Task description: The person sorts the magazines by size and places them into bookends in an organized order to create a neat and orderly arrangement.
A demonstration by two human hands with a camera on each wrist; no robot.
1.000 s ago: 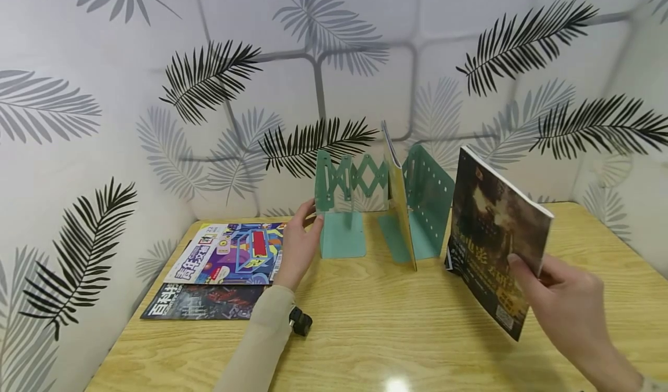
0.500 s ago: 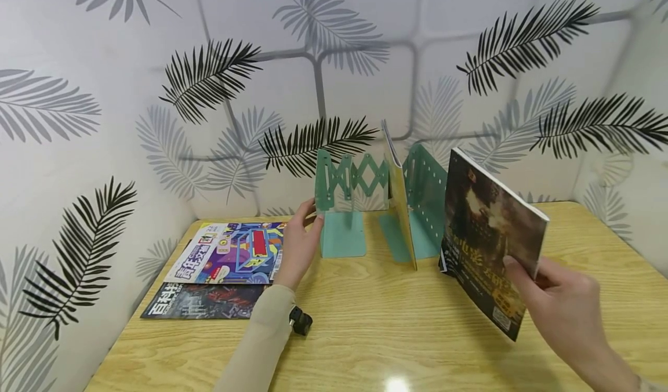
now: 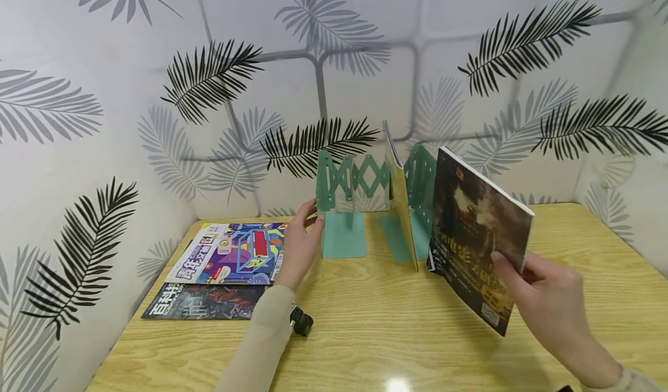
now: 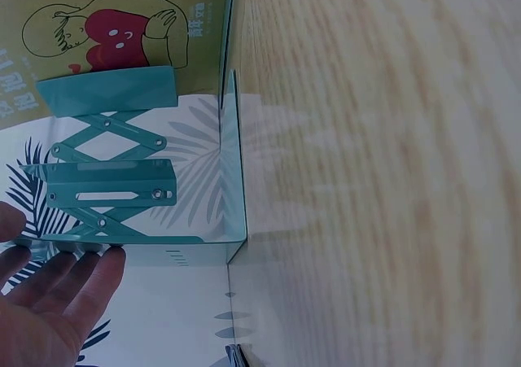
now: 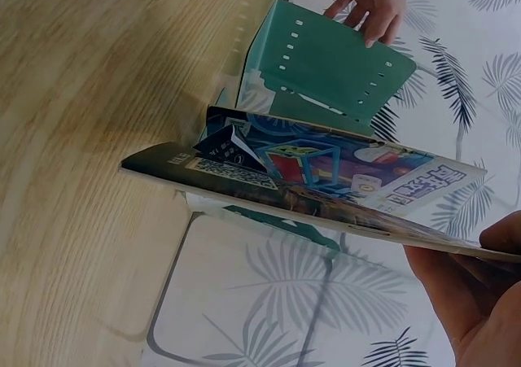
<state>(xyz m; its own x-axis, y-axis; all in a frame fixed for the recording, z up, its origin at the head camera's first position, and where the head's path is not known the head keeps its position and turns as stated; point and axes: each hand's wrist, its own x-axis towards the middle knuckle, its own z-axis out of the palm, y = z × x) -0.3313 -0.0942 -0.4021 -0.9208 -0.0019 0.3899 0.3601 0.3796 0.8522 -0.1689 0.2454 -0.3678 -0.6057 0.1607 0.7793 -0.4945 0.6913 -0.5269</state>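
Observation:
A green folding book rack (image 3: pixel 344 238) with a scissor-like back stands near the wall. My left hand (image 3: pixel 298 247) grips the rack's left end plate, thumb on one side and fingers on the other. Leaning inside the rack is a magazine (image 3: pixel 400 212); its yellow cover (image 4: pixel 163 62) with a red heart faces the left wrist camera, its purple side (image 5: pixel 334 159) the right. My right hand (image 3: pixel 553 308) holds a dark-covered magazine (image 3: pixel 472 235) by its near edge, thumb on the cover. Held tilted, this magazine overlaps the rack's right plate in the head view, and a small flap sticks out at its lower corner.
On the left of the wooden table (image 3: pixel 365 334) lies a colourful purple magazine (image 3: pixel 235 253), partly over a dark one (image 3: pixel 203 302). A leaf-patterned wall covering (image 3: pixel 360 90) rises behind the table. A small black device (image 3: pixel 301 322) is at my left wrist.
My right hand has moved left with the dark magazine, bringing it closer to the rack and covering more of the right plate. The left hand and rack have stayed put.

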